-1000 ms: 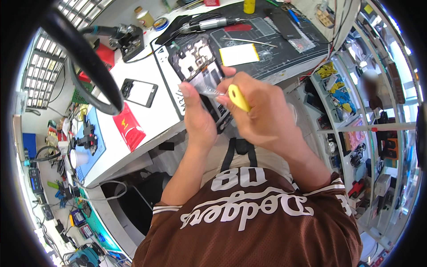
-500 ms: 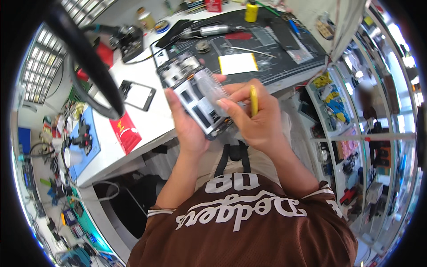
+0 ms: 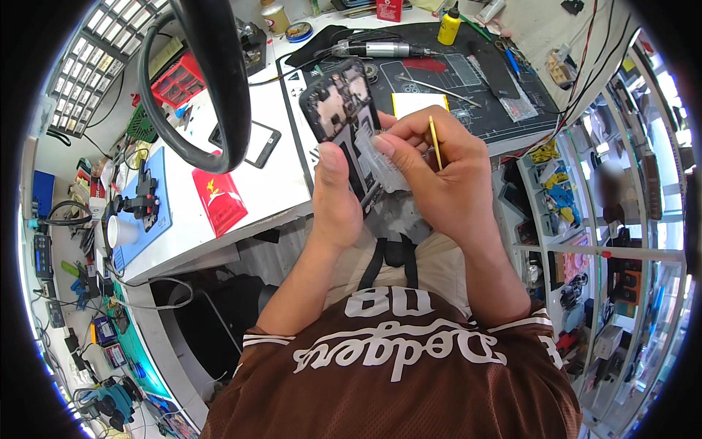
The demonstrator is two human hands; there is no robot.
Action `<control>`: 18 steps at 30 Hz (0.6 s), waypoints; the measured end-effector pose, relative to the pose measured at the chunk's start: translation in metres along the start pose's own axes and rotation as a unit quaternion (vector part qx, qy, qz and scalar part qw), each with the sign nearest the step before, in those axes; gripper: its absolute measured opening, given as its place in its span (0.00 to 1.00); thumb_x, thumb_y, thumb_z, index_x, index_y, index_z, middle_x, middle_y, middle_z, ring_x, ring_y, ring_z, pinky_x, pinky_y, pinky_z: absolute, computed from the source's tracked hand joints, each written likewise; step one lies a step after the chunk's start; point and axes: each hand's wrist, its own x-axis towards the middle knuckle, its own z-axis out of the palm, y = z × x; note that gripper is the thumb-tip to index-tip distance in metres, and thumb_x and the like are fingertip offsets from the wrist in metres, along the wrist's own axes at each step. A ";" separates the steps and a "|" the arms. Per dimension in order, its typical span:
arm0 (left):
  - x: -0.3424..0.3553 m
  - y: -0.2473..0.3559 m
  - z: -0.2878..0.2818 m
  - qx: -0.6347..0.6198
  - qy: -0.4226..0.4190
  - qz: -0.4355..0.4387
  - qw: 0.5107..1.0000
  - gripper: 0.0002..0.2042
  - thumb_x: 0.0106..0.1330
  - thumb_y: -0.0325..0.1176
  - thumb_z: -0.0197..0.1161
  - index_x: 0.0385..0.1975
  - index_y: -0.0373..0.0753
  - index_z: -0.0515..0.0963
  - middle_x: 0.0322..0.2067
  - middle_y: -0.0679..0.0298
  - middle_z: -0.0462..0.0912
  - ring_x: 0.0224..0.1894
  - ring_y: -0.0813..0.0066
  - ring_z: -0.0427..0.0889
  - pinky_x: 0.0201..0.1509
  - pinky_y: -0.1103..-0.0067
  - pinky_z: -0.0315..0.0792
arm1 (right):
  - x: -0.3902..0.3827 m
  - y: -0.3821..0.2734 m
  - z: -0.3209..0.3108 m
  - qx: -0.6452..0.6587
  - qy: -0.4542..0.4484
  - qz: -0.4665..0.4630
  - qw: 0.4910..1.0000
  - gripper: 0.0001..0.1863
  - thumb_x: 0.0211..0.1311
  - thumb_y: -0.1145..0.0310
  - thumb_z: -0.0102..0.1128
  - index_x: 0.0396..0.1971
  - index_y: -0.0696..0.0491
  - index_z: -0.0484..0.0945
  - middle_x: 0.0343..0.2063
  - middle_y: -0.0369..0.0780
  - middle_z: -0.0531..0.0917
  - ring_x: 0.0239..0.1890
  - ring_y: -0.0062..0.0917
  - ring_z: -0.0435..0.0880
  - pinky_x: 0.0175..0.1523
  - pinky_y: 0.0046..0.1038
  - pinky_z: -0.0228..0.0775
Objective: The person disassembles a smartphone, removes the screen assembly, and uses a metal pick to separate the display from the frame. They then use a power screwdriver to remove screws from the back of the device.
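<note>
Phone [image 3: 338, 106]: black frame, back off, insides bare; beige and dark parts at top end, pale and black panels below. Tilted, gripped in left hand [image 3: 338, 197], across front edge of worktop [image 3: 281, 194] as seen from above. Plastic film [image 3: 382, 167]: clear, crumpled, pinched in right hand [image 3: 457, 179], over phone's lower right side. Tool [image 3: 434, 139]: thin, yellow, edge-on, between right fingers.
</note>
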 end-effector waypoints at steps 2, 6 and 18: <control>0.001 -0.004 -0.008 -0.010 -0.016 0.001 1.000 0.43 0.77 0.72 0.43 0.64 0.30 0.71 0.55 0.52 0.84 0.56 0.66 0.85 0.64 0.69 0.79 | -0.002 -0.005 -0.004 0.060 -0.019 0.087 0.994 0.19 0.63 0.73 0.78 0.51 0.60 0.82 0.33 0.31 0.84 0.33 0.08 0.77 0.40 0.14 0.71; -0.005 -0.003 -0.009 0.039 0.004 -0.016 0.999 0.42 0.80 0.69 0.39 0.65 0.29 0.72 0.56 0.52 0.83 0.56 0.68 0.84 0.63 0.72 0.77 | 0.000 -0.016 0.001 0.101 -0.067 0.143 0.982 0.18 0.65 0.73 0.77 0.51 0.61 0.81 0.34 0.31 0.84 0.34 0.08 0.77 0.43 0.15 0.72; 0.000 -0.014 0.007 -0.036 0.053 -0.012 0.998 0.45 0.77 0.74 0.34 0.58 0.32 0.76 0.48 0.55 0.86 0.47 0.68 0.87 0.53 0.72 0.81 | -0.030 0.012 -0.001 0.147 0.062 0.113 0.981 0.09 0.72 0.70 0.71 0.35 0.57 0.79 0.28 0.31 0.82 0.31 0.11 0.75 0.37 0.19 0.69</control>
